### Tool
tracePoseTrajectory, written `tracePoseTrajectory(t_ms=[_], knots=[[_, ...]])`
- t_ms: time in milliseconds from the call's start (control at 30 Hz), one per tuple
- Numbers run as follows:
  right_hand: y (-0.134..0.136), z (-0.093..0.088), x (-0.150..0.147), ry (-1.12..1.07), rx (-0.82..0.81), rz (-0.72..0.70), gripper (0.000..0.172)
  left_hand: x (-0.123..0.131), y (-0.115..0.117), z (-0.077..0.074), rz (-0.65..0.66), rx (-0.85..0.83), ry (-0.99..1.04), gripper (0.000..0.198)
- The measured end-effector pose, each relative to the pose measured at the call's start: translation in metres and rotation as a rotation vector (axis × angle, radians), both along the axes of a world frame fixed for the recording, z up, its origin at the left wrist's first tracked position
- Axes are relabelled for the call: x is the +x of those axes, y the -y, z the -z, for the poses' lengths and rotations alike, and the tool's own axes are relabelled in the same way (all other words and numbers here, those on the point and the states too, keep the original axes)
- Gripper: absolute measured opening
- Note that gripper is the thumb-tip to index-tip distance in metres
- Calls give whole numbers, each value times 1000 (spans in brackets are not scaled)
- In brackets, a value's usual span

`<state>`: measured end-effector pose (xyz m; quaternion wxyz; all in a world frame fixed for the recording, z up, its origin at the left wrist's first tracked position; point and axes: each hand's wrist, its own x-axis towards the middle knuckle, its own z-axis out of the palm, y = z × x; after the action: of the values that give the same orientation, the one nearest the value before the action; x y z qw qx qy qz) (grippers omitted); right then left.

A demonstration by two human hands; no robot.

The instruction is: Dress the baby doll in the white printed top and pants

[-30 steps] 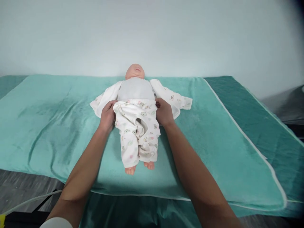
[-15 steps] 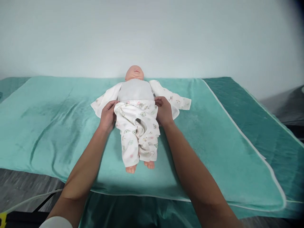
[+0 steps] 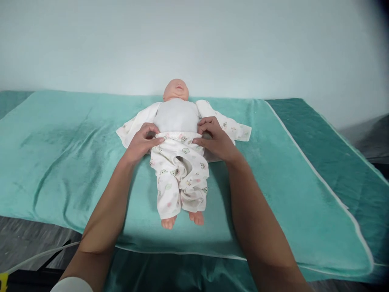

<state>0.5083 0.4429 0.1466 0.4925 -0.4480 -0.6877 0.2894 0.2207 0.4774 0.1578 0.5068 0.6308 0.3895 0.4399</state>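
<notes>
A baby doll [image 3: 176,115] lies on its back on a teal towel [image 3: 60,150], head toward the wall. It wears white printed trousers [image 3: 178,174], and a matching open jacket [image 3: 226,127] is spread under it. My left hand [image 3: 141,142] pinches the trousers' waistband at the doll's left hip side in view. My right hand [image 3: 214,140] pinches the waistband on the other side. Both hands are closed on the cloth. The doll's bare feet [image 3: 182,220] stick out of the trouser legs.
The teal towel covers a darker teal mat [image 3: 340,146] whose right part shows beyond a white hem. A pale wall [image 3: 194,40] runs behind. A white cable [image 3: 36,256] lies on the grey floor at lower left.
Both hands have shifted from the doll's sides inward onto the waistband, and the waistband sits slightly higher on the doll's belly. The view has tipped a little.
</notes>
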Motion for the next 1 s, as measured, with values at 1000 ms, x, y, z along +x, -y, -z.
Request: tracePoseTrajectory(t_ms=[1000], knots=[[-82, 9, -7, 50, 188, 139, 39, 31, -88, -7, -82, 362, -169, 23]])
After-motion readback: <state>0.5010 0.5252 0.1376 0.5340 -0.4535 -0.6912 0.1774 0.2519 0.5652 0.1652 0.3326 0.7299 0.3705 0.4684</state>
